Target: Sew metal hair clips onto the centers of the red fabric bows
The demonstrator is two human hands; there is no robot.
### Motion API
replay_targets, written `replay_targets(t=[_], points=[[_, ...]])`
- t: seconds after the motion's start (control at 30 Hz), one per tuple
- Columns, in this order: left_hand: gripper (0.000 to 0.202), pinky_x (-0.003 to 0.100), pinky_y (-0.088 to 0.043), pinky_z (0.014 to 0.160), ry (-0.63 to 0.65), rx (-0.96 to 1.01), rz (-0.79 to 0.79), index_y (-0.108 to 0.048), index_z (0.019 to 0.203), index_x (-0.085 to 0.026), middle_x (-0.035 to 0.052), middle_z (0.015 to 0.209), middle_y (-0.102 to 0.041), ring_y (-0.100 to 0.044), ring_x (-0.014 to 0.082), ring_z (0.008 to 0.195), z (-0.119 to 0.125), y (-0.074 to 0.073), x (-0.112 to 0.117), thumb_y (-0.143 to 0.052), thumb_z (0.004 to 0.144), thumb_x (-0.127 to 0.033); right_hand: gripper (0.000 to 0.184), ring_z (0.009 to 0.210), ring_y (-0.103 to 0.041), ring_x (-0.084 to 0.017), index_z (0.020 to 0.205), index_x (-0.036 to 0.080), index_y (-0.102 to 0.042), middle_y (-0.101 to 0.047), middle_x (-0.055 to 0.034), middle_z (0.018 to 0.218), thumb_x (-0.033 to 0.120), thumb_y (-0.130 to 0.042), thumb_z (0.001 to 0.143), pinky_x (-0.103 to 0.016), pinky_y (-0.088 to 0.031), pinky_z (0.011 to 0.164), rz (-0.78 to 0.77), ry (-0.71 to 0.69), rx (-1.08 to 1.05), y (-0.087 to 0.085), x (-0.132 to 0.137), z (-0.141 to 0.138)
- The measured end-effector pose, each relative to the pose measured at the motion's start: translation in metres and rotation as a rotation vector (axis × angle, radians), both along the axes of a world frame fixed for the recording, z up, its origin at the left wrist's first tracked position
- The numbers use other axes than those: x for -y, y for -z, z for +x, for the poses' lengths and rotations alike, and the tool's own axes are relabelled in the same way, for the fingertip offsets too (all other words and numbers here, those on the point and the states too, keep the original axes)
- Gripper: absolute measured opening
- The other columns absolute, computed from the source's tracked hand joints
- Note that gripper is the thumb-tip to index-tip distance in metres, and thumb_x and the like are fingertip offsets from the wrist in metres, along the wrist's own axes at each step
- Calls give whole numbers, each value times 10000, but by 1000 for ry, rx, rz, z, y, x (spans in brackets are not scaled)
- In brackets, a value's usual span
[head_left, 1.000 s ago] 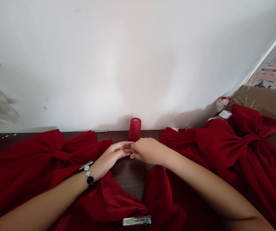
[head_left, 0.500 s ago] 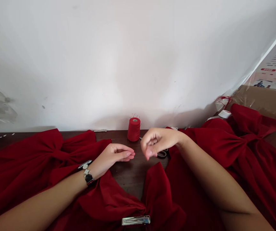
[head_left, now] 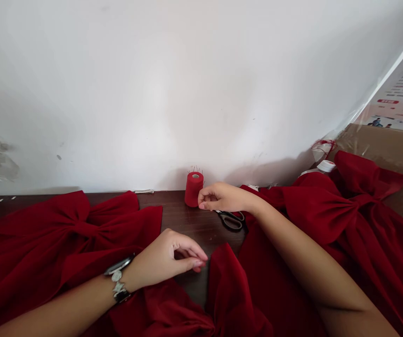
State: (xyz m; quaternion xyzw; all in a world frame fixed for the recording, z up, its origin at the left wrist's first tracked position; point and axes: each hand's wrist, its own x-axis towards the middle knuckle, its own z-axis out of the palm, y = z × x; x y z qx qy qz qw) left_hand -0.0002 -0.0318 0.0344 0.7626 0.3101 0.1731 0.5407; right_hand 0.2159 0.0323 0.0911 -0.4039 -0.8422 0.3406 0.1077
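A cone of red thread point(head_left: 193, 192) stands upright on the dark table, with several needles or pins sticking up around its top. My right hand point(head_left: 222, 196) is at the cone's right side, thumb and fingers pinched together; whatever is in the pinch, if anything, is too small to see. Lower down, my left hand point(head_left: 173, 257) hangs over the near red bow point(head_left: 229, 281), its fingertips closed on something I cannot make out. Black-handled scissors point(head_left: 232, 221) lie just below my right hand, their blades partly hidden.
Big red fabric bows cover the left side point(head_left: 85, 228) and the right side point(head_left: 359, 203). A white-capped bottle point(head_left: 326, 166) and a brown cardboard box point(head_left: 380, 140) stand at the back right. The white wall point(head_left: 152, 93) rises behind the table.
My left hand has come down and nearer to me. My right hand has moved up and slightly left to the thread cone, uncovering the scissors. The metal clip at the bottom has left the view.
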Motion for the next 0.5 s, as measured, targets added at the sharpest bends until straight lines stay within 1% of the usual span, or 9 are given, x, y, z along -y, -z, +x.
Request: replay_targets(t=[0.1, 0.23, 0.37, 0.43, 0.5], points=[[147, 215, -540, 694, 13, -37, 33, -773, 843, -177, 42, 793, -788, -731, 174, 736, 4, -9, 15, -634, 826, -220, 131, 617, -512, -99, 857, 129, -632, -594, 11, 683, 238, -562, 868, -202, -381, 585, 5, 29, -18, -5, 3, 2], [150, 212, -529, 710, -30, -111, 54, -773, 889, -228, 10, 829, -795, -738, 173, 762, 7, -12, 30, -644, 817, -205, 153, 633, -497, -104, 877, 125, -632, -591, 3, 713, 261, -562, 868, -210, -386, 595, 24, 49, -61, -7, 3, 5], [154, 199, -506, 705, -39, -157, 137, -769, 897, -291, -43, 816, -790, -733, 151, 743, 7, -19, 40, -663, 815, -215, 154, 608, -462, -97, 863, 133, -633, -562, 12, 691, 263, -552, 878, -207, -363, 574, 74, 58, -98, -9, 5, 7], [173, 187, -501, 692, -10, -158, 158, -767, 887, -310, -61, 806, -787, -729, 141, 735, 6, -25, 46, -666, 809, -193, 155, 599, -462, -97, 861, 139, -631, -551, 16, 679, 266, -545, 887, -208, -357, 570, 110, 66, -121, -12, 7, 9], [192, 183, -504, 669, 79, -152, 159, -770, 874, -322, -65, 803, -784, -724, 133, 705, 5, -31, 52, -652, 820, -181, 155, 607, -477, -101, 871, 143, -630, -558, 12, 683, 265, -539, 895, -211, -361, 578, 145, 70, -138, -15, 10, 11]])
